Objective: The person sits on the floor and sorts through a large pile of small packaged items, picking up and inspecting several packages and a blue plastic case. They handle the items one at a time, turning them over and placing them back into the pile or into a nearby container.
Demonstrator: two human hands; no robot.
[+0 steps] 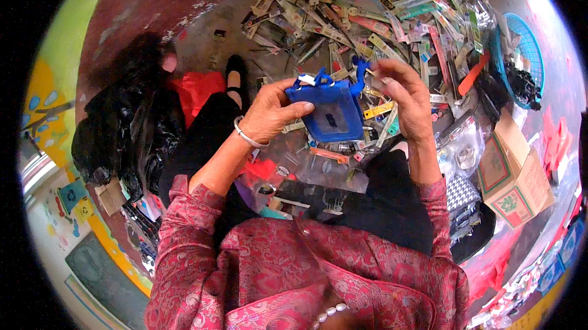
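Observation:
A small blue pouch [332, 109] with a clear front window hangs between my hands, above my lap. My left hand [272, 112] is closed on its upper left corner, thumb across the front. A dark patch shows behind the window. Along the pouch's top edge lie a blue cord and a small white clip [307, 79]. A bunched blue strap [360, 71] rises from the upper right corner. My right hand [407, 94] is closed with its fingertips at that strap, pinching it; the fingertips partly cover the contact.
A large heap of flat, thin packages [367, 18] spreads over the floor ahead. At the right stand a blue plastic basket [525, 48] with black items and an open cardboard box [514, 174]. Black plastic bags [131, 122] and a red bag [199, 92] lie at the left.

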